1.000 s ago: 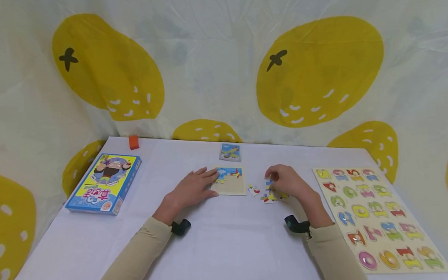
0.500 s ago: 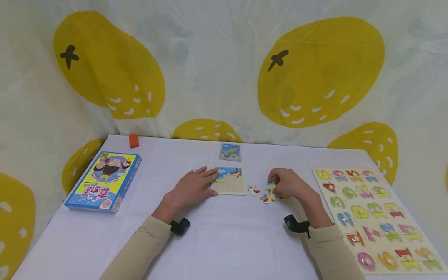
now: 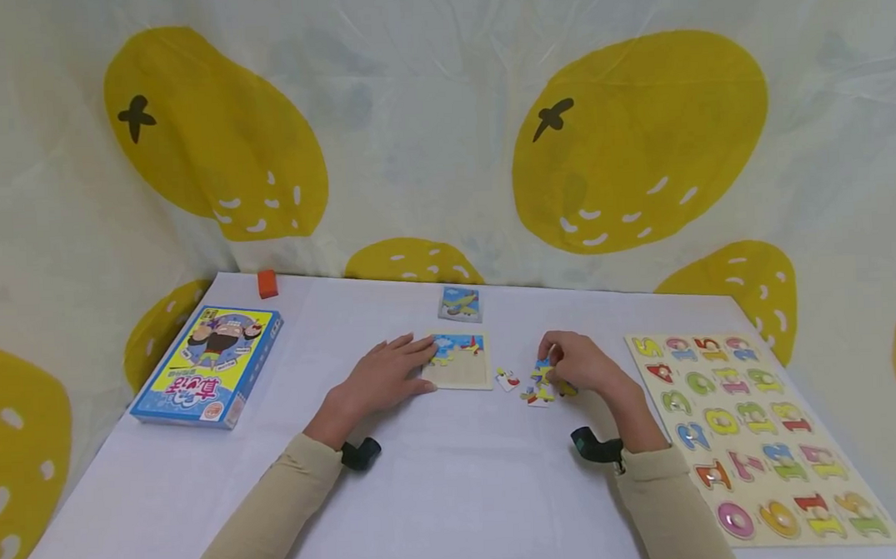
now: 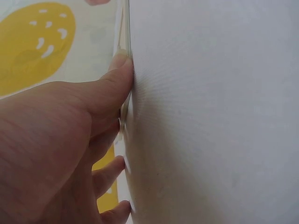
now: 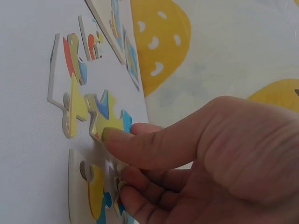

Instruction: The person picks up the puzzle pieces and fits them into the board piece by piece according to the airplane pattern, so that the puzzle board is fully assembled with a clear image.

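Note:
A small wooden puzzle board [image 3: 467, 372] lies mid-table, with picture pieces along its upper part and bare wood below. My left hand [image 3: 383, 374] rests flat on its left side, fingers mostly straight. In the left wrist view the thumb [image 4: 110, 86] touches the board's edge. Right of the board, my right hand [image 3: 578, 362] pinches a yellow and blue jigsaw piece [image 5: 106, 114] between thumb and fingers, tilted up from the table. Around it lie several loose pieces, such as a white and red piece [image 3: 507, 379]. My fingers partly hide others.
A picture card with a plane [image 3: 460, 305] lies behind the board. To the far right is a large number board [image 3: 762, 432]. A blue and yellow box [image 3: 210, 365] and an orange block [image 3: 267, 284] are at the left. A patterned curtain [image 3: 427, 147] stands behind the table.
My right hand has shifted slightly right over the loose pieces, and the yellow and blue piece now shows more between its fingers. The left hand stays on the board.

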{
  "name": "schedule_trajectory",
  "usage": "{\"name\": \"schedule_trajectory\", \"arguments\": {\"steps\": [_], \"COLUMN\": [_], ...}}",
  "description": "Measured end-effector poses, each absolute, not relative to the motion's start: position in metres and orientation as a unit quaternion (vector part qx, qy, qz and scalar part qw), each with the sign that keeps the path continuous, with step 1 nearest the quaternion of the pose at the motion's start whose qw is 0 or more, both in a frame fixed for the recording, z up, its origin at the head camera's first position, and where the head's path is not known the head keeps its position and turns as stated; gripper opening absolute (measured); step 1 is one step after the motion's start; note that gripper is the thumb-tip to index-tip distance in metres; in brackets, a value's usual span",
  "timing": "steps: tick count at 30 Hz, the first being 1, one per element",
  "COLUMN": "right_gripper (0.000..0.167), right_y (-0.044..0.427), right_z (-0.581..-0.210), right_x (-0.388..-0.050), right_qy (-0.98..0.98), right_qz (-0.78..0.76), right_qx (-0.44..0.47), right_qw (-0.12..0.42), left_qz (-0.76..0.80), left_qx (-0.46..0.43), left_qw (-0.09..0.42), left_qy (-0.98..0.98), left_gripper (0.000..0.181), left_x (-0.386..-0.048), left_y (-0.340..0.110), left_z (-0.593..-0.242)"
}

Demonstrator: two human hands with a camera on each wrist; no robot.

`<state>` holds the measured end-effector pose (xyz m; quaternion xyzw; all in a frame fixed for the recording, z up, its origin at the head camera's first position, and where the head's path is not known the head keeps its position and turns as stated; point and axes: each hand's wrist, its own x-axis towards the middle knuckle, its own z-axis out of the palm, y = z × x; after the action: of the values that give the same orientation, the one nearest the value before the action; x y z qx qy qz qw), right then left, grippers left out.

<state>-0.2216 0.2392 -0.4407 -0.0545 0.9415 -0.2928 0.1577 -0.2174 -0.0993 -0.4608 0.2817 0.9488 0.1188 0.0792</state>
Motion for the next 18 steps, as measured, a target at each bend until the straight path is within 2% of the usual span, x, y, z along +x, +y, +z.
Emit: {"name": "schedule_trajectory", "arguments": {"steps": [10,18], "right_gripper": [0.015,0.011], "right_y": [0.2392,0.2309], "right_z": [-0.4417,-0.4367], "right_x": [-0.2233,-0.2216], "right_qy": [0.938,0.932], "right_qz": [-0.305,-0.333], "right_qx": [-0.065,-0.093], "right_qw": [0.152,0.109], "left_qz": [0.126,0.123], "left_qx": [0.279,0.279], "left_qw": [0.078,0.076], "left_qy": [0.949,0.949], "left_gripper": [0.071,0.072], "left_x": [-0.2188,-0.2195], "left_y": [-0.1005,-0.1008], "left_z": [-0.4636,-0.4652]}}
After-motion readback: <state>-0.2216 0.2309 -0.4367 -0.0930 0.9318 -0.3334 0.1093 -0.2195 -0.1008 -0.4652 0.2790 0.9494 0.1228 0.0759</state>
